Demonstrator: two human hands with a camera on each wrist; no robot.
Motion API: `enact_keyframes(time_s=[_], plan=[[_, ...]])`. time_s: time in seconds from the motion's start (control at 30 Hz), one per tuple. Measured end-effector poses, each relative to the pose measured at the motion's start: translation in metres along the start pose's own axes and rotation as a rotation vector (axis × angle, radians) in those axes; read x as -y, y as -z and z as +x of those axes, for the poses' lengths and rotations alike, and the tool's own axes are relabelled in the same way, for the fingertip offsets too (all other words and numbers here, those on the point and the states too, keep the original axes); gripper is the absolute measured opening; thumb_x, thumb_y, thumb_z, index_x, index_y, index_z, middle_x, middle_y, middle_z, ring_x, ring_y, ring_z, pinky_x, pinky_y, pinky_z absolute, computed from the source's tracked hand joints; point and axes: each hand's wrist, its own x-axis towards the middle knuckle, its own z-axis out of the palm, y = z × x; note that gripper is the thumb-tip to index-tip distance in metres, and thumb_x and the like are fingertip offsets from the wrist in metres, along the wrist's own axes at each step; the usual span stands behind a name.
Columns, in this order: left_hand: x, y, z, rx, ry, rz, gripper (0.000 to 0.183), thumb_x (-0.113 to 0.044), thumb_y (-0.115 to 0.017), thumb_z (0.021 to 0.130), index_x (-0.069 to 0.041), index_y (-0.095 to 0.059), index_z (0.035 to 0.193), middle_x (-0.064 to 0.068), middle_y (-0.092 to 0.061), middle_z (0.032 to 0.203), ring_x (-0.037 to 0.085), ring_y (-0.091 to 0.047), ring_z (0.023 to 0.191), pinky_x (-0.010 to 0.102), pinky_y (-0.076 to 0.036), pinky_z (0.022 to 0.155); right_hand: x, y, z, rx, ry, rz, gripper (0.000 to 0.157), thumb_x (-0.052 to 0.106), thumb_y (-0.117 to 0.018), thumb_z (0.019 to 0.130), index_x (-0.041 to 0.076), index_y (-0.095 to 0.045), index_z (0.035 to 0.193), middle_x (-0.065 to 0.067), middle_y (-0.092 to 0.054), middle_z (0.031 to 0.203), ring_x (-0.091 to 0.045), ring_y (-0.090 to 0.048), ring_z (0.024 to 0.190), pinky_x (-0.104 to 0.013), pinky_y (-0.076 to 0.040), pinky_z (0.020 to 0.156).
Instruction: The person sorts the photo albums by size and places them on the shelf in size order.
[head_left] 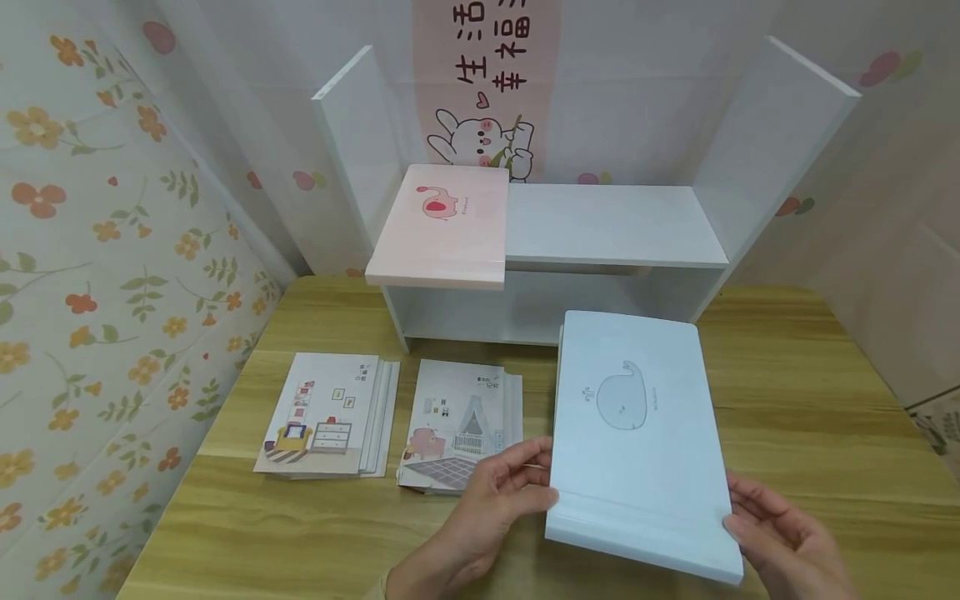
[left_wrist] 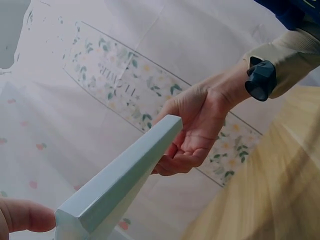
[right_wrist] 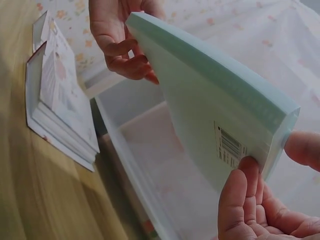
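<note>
Both hands hold a light-blue file folder (head_left: 637, 433) with a whale drawing on its cover, tilted above the table. My left hand (head_left: 487, 508) pinches its left side near the lower corner, thumb on the edge and fingers underneath. On the opposite side my right hand (head_left: 787, 533) grips the right edge near the bottom. The right wrist view shows a barcode label (right_wrist: 230, 145) on the folder's underside, close to the right fingertips. A pink elephant folder (head_left: 450, 229) lies flat on the left part of the white shelf (head_left: 615, 221), slightly over its front edge.
Two stacks of notebooks with room drawings, a left stack (head_left: 322, 417) and a middle stack (head_left: 457, 425), lie on the wooden table (head_left: 330, 533). The shelf's tall side panels (head_left: 780, 133) rise at both ends. Patterned cloth (head_left: 112, 275) hangs around the table.
</note>
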Motion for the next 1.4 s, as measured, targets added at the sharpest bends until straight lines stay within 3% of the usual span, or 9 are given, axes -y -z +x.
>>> enact_keyframes(time_s=[0.43,0.63,0.97,1.2,1.4], plan=[[-0.015,-0.003,0.002,0.030,-0.040,0.011,0.052,0.007,-0.058,0.080,0.011,-0.045,0.131,0.007,-0.053,0.108,0.014,-0.052,0.096,0.020,-0.046,0.083,0.010,0.001,0.004,0.122,0.113,0.135,0.042,-0.014,-0.040,0.093,0.009,-0.062,0.120,-0.005,-0.064,0.112,-0.015,-0.060,0.099,-0.026,-0.052,0.079],[-0.022,-0.006,0.001,0.051,-0.067,0.011,0.052,0.006,-0.059,0.081,0.011,-0.044,0.131,0.006,-0.052,0.108,0.015,-0.052,0.097,0.019,-0.046,0.083,0.014,0.001,0.006,0.242,0.220,0.206,0.048,-0.020,-0.032,0.092,0.002,-0.055,0.128,-0.009,-0.061,0.120,-0.017,-0.059,0.106,-0.026,-0.051,0.084],[-0.038,-0.011,0.003,0.066,-0.099,0.049,0.054,0.003,-0.059,0.080,0.009,-0.044,0.132,0.006,-0.050,0.110,0.016,-0.050,0.098,0.020,-0.045,0.084,0.030,-0.003,0.010,0.331,0.315,0.200,0.049,-0.023,-0.027,0.091,-0.006,-0.046,0.132,-0.013,-0.056,0.126,-0.020,-0.056,0.111,-0.026,-0.048,0.089],[-0.045,-0.011,0.007,0.084,-0.120,0.058,0.054,0.003,-0.059,0.081,0.007,-0.044,0.133,0.004,-0.050,0.109,0.016,-0.050,0.099,0.020,-0.045,0.082,0.037,-0.003,0.013,0.332,0.319,0.174,0.049,-0.022,-0.027,0.091,-0.005,-0.045,0.133,-0.014,-0.057,0.122,-0.021,-0.057,0.108,-0.029,-0.051,0.084],[-0.052,-0.013,0.010,0.085,-0.150,0.063,0.054,0.002,-0.059,0.081,0.008,-0.044,0.133,0.004,-0.050,0.108,0.015,-0.050,0.098,0.021,-0.045,0.083,0.047,-0.008,0.021,0.398,0.391,0.192,0.047,-0.025,-0.023,0.089,-0.013,-0.040,0.131,-0.018,-0.057,0.121,-0.022,-0.058,0.107,-0.029,-0.051,0.082]])
